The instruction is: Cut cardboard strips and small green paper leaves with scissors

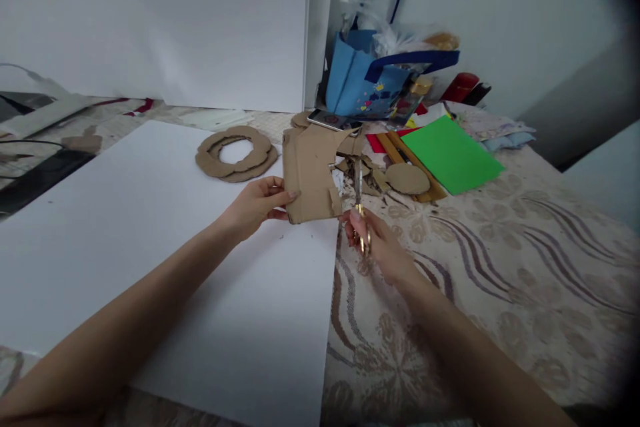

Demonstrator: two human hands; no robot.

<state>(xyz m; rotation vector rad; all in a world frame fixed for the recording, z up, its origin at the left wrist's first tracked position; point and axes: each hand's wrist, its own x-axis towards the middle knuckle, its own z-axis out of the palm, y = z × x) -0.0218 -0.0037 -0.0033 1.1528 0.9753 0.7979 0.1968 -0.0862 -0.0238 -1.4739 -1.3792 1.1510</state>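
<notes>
My left hand (266, 201) pinches the lower left edge of a brown cardboard piece (311, 170), thumb on top. The piece is held over the right edge of a white board (210, 293), its right side cut unevenly. In my right hand (371, 235) is a pair of gold-handled scissors (359, 203), blades pointing away from me, just right of the cardboard. Whether the blades are apart I cannot tell. Two wavy-edged cardboard rings (257, 161) lie stacked on the board, left of the held piece. Cardboard scraps (373, 177) lie beyond the scissors.
A cardboard oval (408, 179) rests by wooden strips (433, 192) and green sheets (453, 153). Behind stand a blue bag (350, 73) and a phone (333, 121). A patterned cloth (480, 267) covers the table; a black object (40, 177) lies far left.
</notes>
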